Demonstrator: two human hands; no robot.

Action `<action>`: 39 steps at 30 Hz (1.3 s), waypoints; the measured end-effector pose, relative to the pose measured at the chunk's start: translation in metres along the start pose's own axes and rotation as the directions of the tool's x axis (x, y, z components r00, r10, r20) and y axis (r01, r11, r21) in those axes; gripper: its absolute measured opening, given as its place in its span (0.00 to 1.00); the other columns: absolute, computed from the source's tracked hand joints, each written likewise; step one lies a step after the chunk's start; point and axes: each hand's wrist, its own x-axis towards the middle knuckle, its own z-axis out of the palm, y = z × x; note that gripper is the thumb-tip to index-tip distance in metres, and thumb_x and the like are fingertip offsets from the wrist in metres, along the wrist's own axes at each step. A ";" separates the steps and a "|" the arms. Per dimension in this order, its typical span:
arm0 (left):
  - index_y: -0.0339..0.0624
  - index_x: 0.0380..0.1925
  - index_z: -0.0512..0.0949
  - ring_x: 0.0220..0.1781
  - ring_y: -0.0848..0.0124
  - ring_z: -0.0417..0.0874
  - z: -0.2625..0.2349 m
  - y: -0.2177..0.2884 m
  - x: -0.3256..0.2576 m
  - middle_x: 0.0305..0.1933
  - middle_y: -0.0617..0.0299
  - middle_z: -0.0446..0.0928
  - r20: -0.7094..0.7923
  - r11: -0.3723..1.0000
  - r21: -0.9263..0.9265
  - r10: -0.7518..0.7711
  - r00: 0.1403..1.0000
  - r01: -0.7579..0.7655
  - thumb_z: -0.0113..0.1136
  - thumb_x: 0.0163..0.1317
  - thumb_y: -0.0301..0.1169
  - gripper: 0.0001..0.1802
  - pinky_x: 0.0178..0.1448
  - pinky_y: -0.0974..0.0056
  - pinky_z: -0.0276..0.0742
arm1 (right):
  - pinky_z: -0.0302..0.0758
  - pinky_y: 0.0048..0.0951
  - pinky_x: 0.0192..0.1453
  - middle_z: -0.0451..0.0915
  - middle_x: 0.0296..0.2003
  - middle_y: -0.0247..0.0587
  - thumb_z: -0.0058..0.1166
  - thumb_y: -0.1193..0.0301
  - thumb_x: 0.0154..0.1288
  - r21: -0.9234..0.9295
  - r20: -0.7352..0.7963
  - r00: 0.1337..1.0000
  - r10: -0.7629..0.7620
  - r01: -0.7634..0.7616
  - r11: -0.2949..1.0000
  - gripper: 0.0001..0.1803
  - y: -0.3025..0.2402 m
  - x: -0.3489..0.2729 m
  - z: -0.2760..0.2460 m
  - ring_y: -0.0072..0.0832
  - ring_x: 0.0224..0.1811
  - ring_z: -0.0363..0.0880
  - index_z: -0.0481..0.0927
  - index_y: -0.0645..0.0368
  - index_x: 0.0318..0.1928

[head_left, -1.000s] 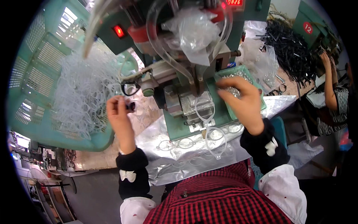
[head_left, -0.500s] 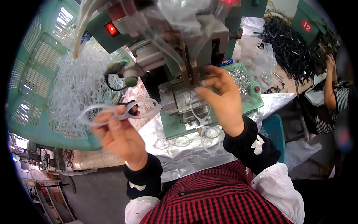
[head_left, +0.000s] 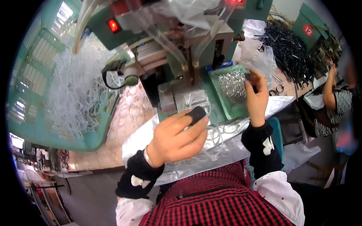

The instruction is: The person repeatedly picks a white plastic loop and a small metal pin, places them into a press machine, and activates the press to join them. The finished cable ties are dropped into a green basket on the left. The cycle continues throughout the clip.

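Basket (head_left: pixel 45 124) left of machine (head_left: pixel 181 56); tray (head_left: pixel 226 101) right; rings (head_left: pixel 211 139) before machine.

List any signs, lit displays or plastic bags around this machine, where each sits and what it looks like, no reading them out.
Round sign: red disc on the green machine, far right.
Lit display: red glow, machine top edge.
Red lamp: glowing square, upper left of machine.
Clear bag: crumpled plastic behind the green tray.

Your left hand (head_left: pixel 175 137) crowds the press bed (head_left: pixel 188 100), where hanging clear tubes (head_left: pixel 181 52) close the way from above. To your left the green basket (head_left: pixel 45 128) walls the bench. Your right hand (head_left: pixel 256 98) has open passage over the shallow green tray (head_left: pixel 226 101).
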 end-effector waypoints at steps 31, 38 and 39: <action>0.37 0.41 0.77 0.39 0.42 0.82 -0.052 -0.154 -0.180 0.36 0.41 0.81 -0.236 0.081 0.228 -0.962 0.136 0.970 0.48 0.72 0.42 0.18 0.42 0.45 0.75 | 0.74 0.36 0.45 0.83 0.35 0.43 0.60 0.78 0.59 -0.321 0.132 0.970 -0.207 0.239 0.917 0.05 -0.015 -0.031 0.024 0.42 0.40 0.80 0.84 0.61 0.37; 0.39 0.48 0.82 0.44 0.46 0.84 -0.060 -0.119 -0.219 0.42 0.40 0.83 0.048 0.059 0.504 -0.998 0.041 0.862 0.54 0.66 0.52 0.27 0.49 0.47 0.77 | 0.74 0.38 0.46 0.82 0.33 0.44 0.60 0.81 0.55 -0.394 0.079 0.950 -0.301 0.307 0.866 0.06 -0.006 -0.047 -0.014 0.43 0.39 0.80 0.83 0.61 0.35; 0.39 0.49 0.82 0.44 0.48 0.85 -0.064 -0.115 -0.213 0.42 0.40 0.83 0.017 0.045 0.433 -0.999 0.042 0.901 0.58 0.64 0.54 0.29 0.48 0.47 0.77 | 0.74 0.37 0.46 0.83 0.34 0.43 0.60 0.81 0.55 -0.441 0.097 0.959 -0.266 0.281 0.852 0.06 -0.006 -0.052 -0.029 0.41 0.39 0.80 0.84 0.61 0.35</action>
